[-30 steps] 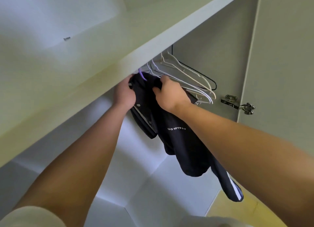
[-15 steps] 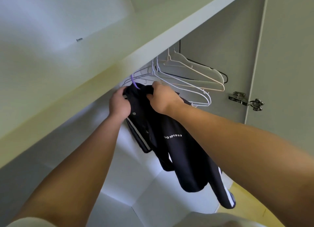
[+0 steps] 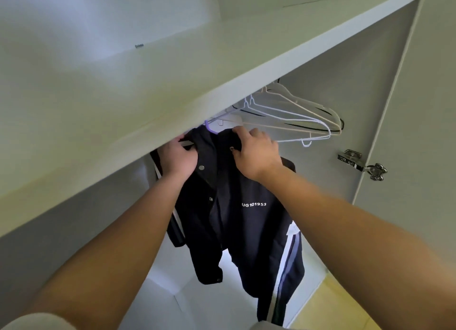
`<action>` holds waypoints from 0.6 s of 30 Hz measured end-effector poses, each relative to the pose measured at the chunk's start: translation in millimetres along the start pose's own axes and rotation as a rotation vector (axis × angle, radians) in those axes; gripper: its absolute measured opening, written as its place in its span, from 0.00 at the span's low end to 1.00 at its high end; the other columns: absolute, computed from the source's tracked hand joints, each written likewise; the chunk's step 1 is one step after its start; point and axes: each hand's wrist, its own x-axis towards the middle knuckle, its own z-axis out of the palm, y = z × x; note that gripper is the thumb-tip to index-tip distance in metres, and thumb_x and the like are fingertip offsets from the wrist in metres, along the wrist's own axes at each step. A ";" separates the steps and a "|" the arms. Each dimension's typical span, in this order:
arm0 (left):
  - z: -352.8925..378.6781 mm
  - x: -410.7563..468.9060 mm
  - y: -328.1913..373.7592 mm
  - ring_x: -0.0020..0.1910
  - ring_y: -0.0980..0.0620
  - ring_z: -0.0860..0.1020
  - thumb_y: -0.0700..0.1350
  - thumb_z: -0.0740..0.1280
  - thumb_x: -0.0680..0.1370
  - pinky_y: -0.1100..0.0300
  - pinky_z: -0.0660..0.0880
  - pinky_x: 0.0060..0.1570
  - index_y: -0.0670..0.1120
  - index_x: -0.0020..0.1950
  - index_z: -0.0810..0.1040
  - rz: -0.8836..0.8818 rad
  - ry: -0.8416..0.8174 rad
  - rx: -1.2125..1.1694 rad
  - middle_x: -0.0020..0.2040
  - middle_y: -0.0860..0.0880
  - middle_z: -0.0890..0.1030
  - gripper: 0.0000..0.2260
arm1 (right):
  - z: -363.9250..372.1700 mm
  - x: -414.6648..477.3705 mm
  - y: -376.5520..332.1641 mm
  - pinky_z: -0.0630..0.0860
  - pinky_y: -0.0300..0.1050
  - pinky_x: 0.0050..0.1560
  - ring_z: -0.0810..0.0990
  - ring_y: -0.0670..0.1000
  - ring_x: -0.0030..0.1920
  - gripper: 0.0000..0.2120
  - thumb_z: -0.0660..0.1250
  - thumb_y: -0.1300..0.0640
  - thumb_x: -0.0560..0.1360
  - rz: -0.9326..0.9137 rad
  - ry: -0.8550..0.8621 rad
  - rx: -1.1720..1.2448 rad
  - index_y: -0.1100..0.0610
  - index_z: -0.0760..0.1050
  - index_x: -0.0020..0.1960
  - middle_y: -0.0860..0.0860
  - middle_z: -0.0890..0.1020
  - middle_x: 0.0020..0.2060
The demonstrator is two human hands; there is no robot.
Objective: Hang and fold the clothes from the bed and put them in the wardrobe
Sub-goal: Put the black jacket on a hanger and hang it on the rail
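Landmark: the shelf (image 3: 222, 70) of the wardrobe (image 3: 333, 88); every place below is told from it.
The jacket (image 3: 237, 206): dark, with white letters and striped sleeves. It hangs straight down under the shelf, and its top is just below the shelf's front edge.
The hanger (image 3: 209, 127): purple. Only its hook shows, poking out of the collar and going up behind the shelf's edge. The shelf hides the rail, so I cannot tell if the hook is on it.
The left grip (image 3: 179, 157): clenched on one shoulder of the jacket, right under the shelf's edge.
The right grip (image 3: 254, 154): pinching the other side of the collar, fingers on top and thumb beneath, just below the shelf.
The empty hangers (image 3: 291, 115): a bunch of thin ones under the shelf, beside the jacket on the right grip's side.
What changed: a second ago the two grips were close together and the jacket was bunched up between them. Now they are apart, and the jacket's front is spread out flat.
What it means: the jacket looks nearly hung; this is likely the last tidy-up.
Next: probably let go gently, then fetch more clothes from the bed.
Watch out: if the hook missed the rail, the jacket drops.
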 end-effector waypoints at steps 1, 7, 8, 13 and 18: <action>-1.0 -1.2 0.7 0.54 0.43 0.78 0.41 0.73 0.72 0.60 0.68 0.53 0.59 0.37 0.71 -0.026 0.005 -0.010 0.40 0.67 0.65 0.15 | 2.9 -3.6 0.5 0.66 0.57 0.62 0.69 0.60 0.63 0.23 0.62 0.49 0.79 0.005 0.039 -0.024 0.48 0.64 0.73 0.56 0.73 0.61; 0.2 -7.0 -11.7 0.54 0.48 0.79 0.45 0.72 0.75 0.58 0.73 0.55 0.56 0.40 0.74 -0.100 -0.093 -0.050 0.43 0.62 0.75 0.09 | 16.7 -21.7 1.2 0.64 0.54 0.59 0.67 0.59 0.59 0.27 0.66 0.56 0.74 0.047 0.177 -0.077 0.49 0.67 0.72 0.55 0.68 0.61; 2.6 -9.0 -14.5 0.51 0.49 0.80 0.47 0.71 0.77 0.57 0.76 0.53 0.55 0.41 0.75 -0.129 -0.143 -0.087 0.42 0.59 0.78 0.07 | 17.7 -22.7 1.5 0.65 0.53 0.58 0.67 0.59 0.59 0.26 0.66 0.57 0.74 0.049 0.168 -0.063 0.49 0.67 0.72 0.54 0.68 0.60; 6.4 -26.6 -17.9 0.44 0.47 0.84 0.69 0.60 0.76 0.57 0.81 0.36 0.48 0.48 0.80 -0.296 -0.426 -0.293 0.45 0.46 0.84 0.25 | 21.0 -22.5 3.2 0.74 0.55 0.57 0.73 0.60 0.59 0.22 0.65 0.58 0.77 0.079 0.021 0.169 0.52 0.67 0.70 0.56 0.70 0.62; 14.0 -39.0 -21.9 0.44 0.55 0.84 0.64 0.73 0.70 0.54 0.81 0.48 0.55 0.47 0.82 -0.222 -0.501 -0.272 0.44 0.56 0.85 0.15 | 25.0 -22.9 8.6 0.76 0.59 0.58 0.76 0.60 0.57 0.18 0.67 0.57 0.77 0.150 -0.080 0.257 0.54 0.68 0.65 0.55 0.71 0.62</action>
